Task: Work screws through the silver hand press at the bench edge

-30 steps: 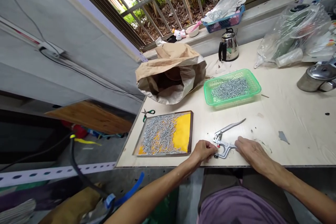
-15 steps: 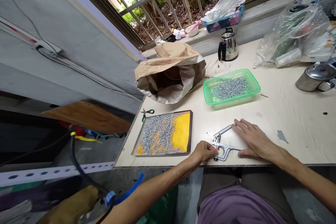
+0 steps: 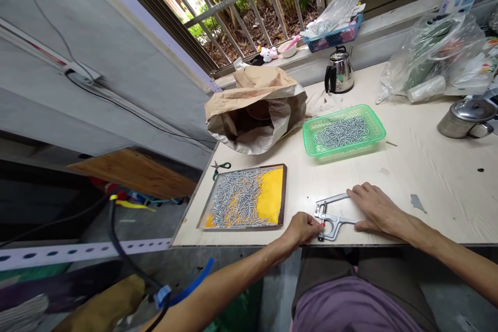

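Note:
Near the table's front edge lies a grey metal pair of hand-press pliers (image 3: 333, 220) with a spring and a red-and-black part at the jaw. My right hand (image 3: 379, 210) holds its two handles, fingers over the upper one and thumb at the lower one. At the jaw, the fingertips of my left hand (image 3: 304, 228) are pinched together; whatever is between them is too small to make out. Left of the pliers, a shallow tray (image 3: 285, 192) with a yellow bottom holds many small silver metal pieces. Behind, a green plastic basket (image 3: 311, 151) contains more of these pieces.
Green-handled scissors (image 3: 222, 166) lie behind the tray. A brown paper bag (image 3: 252, 93) gapes beside the basket. Farther back are a steel kettle (image 3: 340, 71), a clear plastic bag (image 3: 431, 57) and a lidded steel mug (image 3: 465, 119). A grey scrap (image 3: 417, 203) lies right of my hand.
My right hand has squeezed the handles closer together, the upper one now lying flatter. My left hand stays pinched at the jaw. The whole view has shifted slightly.

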The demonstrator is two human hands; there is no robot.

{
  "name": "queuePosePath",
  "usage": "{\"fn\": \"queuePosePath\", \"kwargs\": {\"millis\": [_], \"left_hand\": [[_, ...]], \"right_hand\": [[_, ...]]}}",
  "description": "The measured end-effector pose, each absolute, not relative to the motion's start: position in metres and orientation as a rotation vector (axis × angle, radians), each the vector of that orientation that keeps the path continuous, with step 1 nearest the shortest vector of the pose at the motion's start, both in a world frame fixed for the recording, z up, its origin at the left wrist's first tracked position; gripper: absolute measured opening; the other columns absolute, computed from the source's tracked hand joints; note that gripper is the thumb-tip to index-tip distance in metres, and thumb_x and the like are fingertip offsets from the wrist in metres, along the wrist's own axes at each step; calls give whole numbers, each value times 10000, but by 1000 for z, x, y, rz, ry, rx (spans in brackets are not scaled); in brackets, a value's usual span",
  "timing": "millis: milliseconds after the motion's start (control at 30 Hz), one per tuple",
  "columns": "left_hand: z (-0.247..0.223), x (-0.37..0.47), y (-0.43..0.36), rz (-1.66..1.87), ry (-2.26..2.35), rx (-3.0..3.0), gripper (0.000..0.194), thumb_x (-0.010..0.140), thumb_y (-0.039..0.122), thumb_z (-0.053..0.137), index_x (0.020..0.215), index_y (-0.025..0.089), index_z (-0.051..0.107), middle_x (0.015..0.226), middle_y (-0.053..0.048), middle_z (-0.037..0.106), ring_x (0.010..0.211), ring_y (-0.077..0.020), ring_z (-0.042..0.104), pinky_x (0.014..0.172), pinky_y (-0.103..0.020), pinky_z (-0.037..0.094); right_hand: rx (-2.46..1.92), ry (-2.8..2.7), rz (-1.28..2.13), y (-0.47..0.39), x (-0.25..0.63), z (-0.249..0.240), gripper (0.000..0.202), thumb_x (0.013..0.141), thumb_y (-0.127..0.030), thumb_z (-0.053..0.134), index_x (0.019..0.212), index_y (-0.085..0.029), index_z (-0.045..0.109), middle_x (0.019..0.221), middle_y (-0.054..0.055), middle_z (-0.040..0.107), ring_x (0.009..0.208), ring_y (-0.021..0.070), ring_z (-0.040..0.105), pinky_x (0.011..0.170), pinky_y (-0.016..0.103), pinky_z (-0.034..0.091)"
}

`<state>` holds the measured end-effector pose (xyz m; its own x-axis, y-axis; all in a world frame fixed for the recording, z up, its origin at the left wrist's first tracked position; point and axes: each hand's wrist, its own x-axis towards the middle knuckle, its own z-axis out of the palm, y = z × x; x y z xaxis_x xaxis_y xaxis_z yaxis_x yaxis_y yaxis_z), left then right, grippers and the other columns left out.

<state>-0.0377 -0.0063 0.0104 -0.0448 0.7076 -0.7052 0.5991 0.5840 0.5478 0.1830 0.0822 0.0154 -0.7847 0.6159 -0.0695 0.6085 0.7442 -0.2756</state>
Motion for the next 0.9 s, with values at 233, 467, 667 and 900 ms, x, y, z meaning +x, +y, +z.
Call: {"fn": "queuePosePath", "kwargs": {"millis": [233,467,667,900], "left_hand": [[0,-7,-6,422,1597,2209,417,802,278,639,1185,164,520,1218,-139,561,1120,-269,522,930,-438,453],[-11,7,24,304,1354,2431,576,864,272,572,1365,140,320,1242,-171,535,1129,-290,518,945,-462,456],[-16,12,26,367,1508,2322,229,904,258,528,1122,196,567,1004,-76,635,892,-218,559,780,-381,492],[-22,13,35,457,1531,2356,294,871,257,589,1151,174,552,1200,-110,606,1032,-235,569,867,-408,507]], "right_hand": [[-1001,-2896,413,69,184,17,439,676,-243,765,1050,-122,569,977,114,583,870,244,505,739,355,428],[-1041,-2837,348,67,192,8,538,657,-264,774,1119,-133,530,971,101,584,877,254,507,716,351,434],[-1040,-2798,202,61,187,-1,159,863,-79,479,792,-188,572,772,50,565,742,196,505,648,316,367],[-1021,-2777,297,81,198,4,207,808,-223,625,1007,-181,586,910,78,614,846,226,545,704,327,418]]}}
